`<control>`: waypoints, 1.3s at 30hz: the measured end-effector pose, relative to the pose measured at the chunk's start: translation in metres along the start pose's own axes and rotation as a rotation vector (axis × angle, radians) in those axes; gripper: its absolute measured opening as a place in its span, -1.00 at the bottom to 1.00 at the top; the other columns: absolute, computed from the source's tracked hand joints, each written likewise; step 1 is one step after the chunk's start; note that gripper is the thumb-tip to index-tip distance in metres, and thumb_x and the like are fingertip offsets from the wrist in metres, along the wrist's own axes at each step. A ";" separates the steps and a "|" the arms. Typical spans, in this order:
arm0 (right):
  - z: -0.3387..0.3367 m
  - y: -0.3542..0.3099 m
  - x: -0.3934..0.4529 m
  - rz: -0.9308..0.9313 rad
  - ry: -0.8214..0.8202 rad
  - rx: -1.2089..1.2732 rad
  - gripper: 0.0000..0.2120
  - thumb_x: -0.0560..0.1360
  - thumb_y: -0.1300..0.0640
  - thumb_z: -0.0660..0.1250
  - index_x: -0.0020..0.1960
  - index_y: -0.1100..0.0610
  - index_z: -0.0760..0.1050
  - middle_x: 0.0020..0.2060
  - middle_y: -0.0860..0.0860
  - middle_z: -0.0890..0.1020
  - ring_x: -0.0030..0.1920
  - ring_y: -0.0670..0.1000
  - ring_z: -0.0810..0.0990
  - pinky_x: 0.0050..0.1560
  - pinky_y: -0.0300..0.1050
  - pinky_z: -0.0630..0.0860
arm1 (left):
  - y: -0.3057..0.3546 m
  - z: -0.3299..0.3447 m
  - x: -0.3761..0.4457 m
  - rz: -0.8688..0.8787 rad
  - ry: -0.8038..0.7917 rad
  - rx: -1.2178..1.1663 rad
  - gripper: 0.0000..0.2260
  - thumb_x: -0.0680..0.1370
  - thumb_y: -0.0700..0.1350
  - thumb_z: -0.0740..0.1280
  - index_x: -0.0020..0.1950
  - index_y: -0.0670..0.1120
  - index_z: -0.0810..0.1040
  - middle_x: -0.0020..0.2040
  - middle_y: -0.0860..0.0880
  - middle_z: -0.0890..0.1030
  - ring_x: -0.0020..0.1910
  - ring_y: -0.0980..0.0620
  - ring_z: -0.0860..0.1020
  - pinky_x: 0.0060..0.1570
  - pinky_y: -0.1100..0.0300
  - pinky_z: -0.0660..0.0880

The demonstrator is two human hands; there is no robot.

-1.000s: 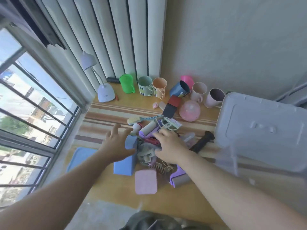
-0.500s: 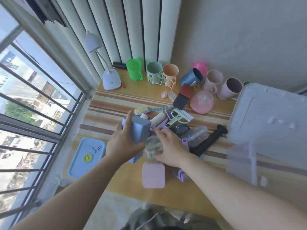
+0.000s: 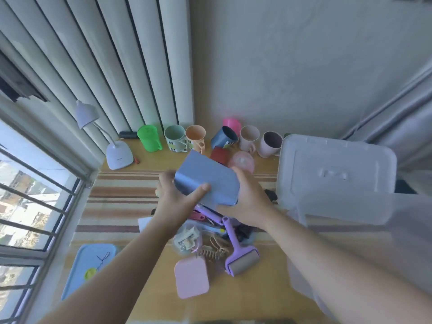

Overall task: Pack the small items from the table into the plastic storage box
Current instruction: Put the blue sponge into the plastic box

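A blue rectangular box is lifted above the table, held between both hands. My left hand grips its left end with the thumb across the front face. My right hand holds its right end from below and behind. Under the hands lies a pile of small items: a purple lint roller, a pink square case, hair claws and a bag of binder clips. The clear plastic storage box stands at the right, its white lid leaning behind it.
A row of cups lines the back wall, with a green jug and a white desk lamp at the left. A pink dome and a red block sit behind the hands. A blue lid lies near the window.
The blue box has been lifted from the pile and raised. My right hand left the small items and now holds the box's right end. The camera tilted up.
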State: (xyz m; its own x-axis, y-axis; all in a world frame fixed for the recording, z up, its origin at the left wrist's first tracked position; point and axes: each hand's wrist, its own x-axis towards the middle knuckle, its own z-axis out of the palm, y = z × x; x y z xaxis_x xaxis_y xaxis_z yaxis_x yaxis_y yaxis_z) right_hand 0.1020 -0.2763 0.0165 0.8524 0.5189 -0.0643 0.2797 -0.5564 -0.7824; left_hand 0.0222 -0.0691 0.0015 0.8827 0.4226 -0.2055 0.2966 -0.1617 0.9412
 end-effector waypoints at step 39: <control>-0.146 0.316 -0.164 0.828 -0.370 0.414 0.04 0.39 0.22 0.29 0.67 -0.32 -0.16 0.24 -0.02 0.64 0.07 0.10 0.69 -0.01 0.03 0.72 | -0.012 0.416 -0.147 -0.243 -0.594 1.137 0.03 0.40 0.31 0.34 0.58 0.22 -0.35 0.47 -0.19 0.09 0.29 -0.28 0.38 0.20 -0.10 0.43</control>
State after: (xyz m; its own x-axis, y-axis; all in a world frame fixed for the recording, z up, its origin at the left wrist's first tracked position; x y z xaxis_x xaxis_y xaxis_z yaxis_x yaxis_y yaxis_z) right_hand 0.1151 -0.6313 -0.1298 0.4985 0.2780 -0.8211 -0.5767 -0.6009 -0.5535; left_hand 0.0413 -0.5004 -0.0908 0.7018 0.1387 -0.6987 0.3530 -0.9197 0.1719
